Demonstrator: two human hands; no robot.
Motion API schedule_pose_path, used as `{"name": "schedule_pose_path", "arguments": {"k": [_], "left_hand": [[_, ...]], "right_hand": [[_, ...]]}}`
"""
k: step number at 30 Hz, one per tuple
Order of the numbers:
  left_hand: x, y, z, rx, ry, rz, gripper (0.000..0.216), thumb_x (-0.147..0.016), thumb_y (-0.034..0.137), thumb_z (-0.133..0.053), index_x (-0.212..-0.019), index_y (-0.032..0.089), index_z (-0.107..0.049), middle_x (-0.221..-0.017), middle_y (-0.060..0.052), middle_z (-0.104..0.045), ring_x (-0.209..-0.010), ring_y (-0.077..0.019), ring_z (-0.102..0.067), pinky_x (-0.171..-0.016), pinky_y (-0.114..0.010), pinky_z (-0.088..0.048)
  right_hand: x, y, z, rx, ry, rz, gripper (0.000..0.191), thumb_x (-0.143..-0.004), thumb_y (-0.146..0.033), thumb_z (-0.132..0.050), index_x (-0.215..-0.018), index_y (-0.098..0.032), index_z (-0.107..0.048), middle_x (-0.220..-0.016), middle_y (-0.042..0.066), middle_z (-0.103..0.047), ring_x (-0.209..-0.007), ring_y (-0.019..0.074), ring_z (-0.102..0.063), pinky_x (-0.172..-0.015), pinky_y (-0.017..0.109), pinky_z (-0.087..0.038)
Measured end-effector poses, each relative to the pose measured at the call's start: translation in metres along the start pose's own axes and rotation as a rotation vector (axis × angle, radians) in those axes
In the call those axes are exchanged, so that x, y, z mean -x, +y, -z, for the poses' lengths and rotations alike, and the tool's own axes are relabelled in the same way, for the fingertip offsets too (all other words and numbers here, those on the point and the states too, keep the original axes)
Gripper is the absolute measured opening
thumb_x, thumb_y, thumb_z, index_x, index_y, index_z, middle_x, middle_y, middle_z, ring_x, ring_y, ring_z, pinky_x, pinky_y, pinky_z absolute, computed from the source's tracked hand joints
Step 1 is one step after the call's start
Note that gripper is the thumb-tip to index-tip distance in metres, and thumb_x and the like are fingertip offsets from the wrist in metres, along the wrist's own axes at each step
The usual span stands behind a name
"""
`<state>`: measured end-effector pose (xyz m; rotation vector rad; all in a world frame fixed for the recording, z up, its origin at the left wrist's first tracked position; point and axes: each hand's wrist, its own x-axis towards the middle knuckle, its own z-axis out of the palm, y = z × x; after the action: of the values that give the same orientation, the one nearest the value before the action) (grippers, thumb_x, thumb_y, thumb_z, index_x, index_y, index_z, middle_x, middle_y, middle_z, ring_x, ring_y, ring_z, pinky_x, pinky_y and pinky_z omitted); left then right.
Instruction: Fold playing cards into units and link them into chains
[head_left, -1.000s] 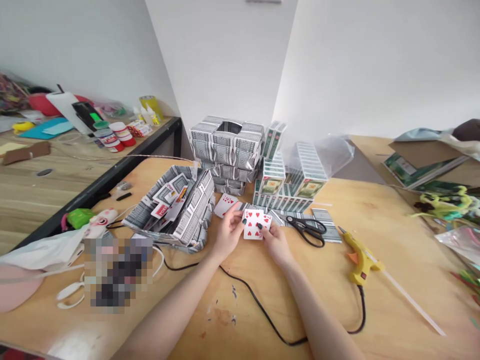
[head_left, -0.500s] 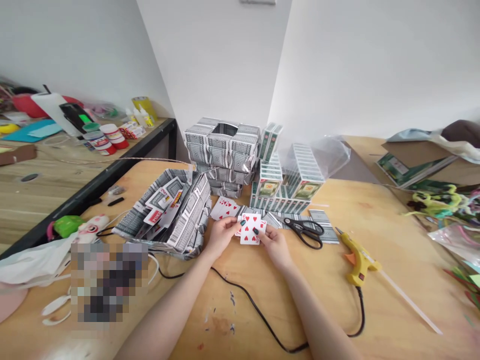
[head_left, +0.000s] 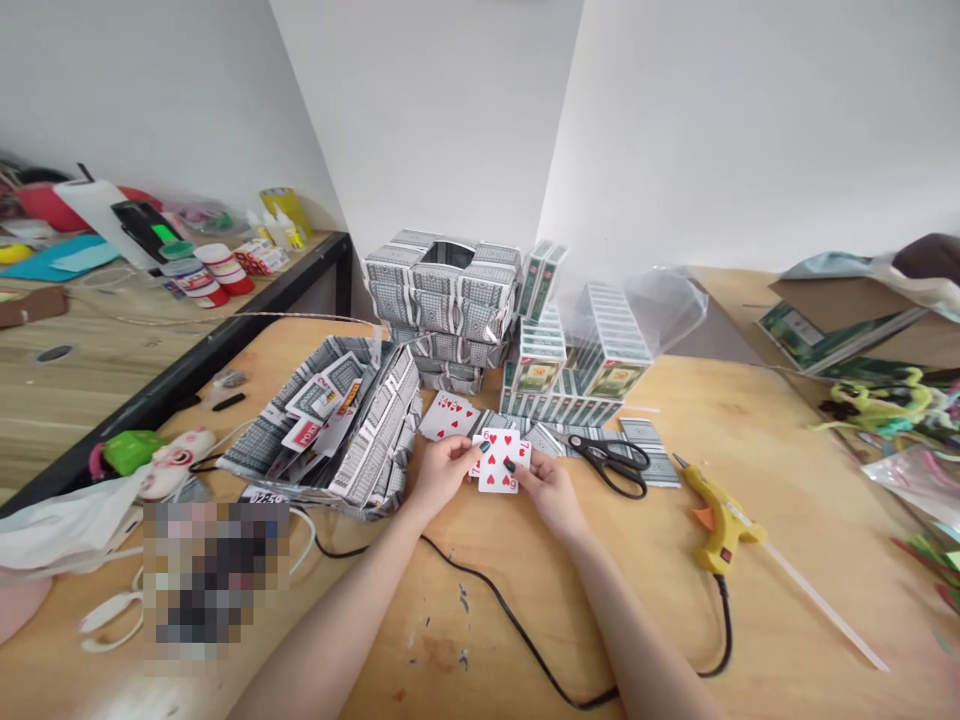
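Between my hands are playing cards (head_left: 498,472), a six of hearts lying crosswise in front of a seven. My left hand (head_left: 444,475) pinches their left side, thumb on the face. On the right side, my right hand (head_left: 551,492) grips them the same way, with its thumb near the middle. Just behind, a fan of heart cards (head_left: 448,415) lies face up on the table. Left of my hands stands a box woven from folded cards (head_left: 394,420), holding loose cards and packaging. Black-handled scissors (head_left: 615,465) rest to the right, on face-down cards (head_left: 651,450).
A yellow glue gun (head_left: 720,525) with a glue stick lies at the right, its black cord (head_left: 510,610) crossing the table before me. Behind are a stacked card-woven structure (head_left: 442,290) and boxed card decks (head_left: 611,345). A blurred-out patch (head_left: 217,570) covers something at left.
The view has shifted very slightly. Both hands keep hold of the cards in nearly the same position.
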<state>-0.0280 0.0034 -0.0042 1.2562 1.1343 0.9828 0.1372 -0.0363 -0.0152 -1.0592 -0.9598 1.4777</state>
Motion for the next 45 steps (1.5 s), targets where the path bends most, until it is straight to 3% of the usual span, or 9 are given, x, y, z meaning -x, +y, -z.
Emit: {"name": "schedule_pose_path", "arguments": {"k": [10,34,45], "left_hand": [[0.0001,0.0012,-0.0003,-0.039,0.005,-0.018,0.022,-0.068,0.034,-0.060,-0.060,0.015,-0.053,-0.052,0.004,-0.049,-0.048,-0.0079,-0.044,-0.044,-0.018,-0.034],[0.0017,0.0079,-0.0004,-0.064,0.010,-0.012,0.028,-0.068,0.039,-0.059,-0.056,0.015,-0.050,-0.050,0.006,-0.043,-0.047,-0.0069,-0.037,-0.045,-0.019,-0.028],[0.0023,0.0071,-0.0007,-0.066,-0.002,-0.035,0.029,-0.069,0.037,-0.058,-0.052,0.015,-0.047,-0.049,0.006,-0.040,-0.047,-0.0066,-0.035,-0.045,-0.019,-0.027]], "right_hand": [[0.0010,-0.0006,-0.0010,0.013,-0.002,-0.002,0.027,-0.069,-0.042,-0.066,-0.085,-0.020,-0.063,-0.081,0.003,-0.068,-0.070,0.0196,-0.061,-0.065,0.031,-0.047],[0.0036,-0.0063,-0.0030,0.033,0.001,-0.016,0.026,-0.068,-0.042,-0.067,-0.081,-0.019,-0.063,-0.077,0.003,-0.069,-0.072,0.0210,-0.061,-0.065,0.032,-0.047],[0.0039,-0.0018,-0.0009,0.030,0.011,-0.001,0.020,-0.070,-0.037,-0.066,-0.075,-0.018,-0.061,-0.071,0.001,-0.067,-0.062,0.0167,-0.058,-0.059,0.028,-0.044]]}}
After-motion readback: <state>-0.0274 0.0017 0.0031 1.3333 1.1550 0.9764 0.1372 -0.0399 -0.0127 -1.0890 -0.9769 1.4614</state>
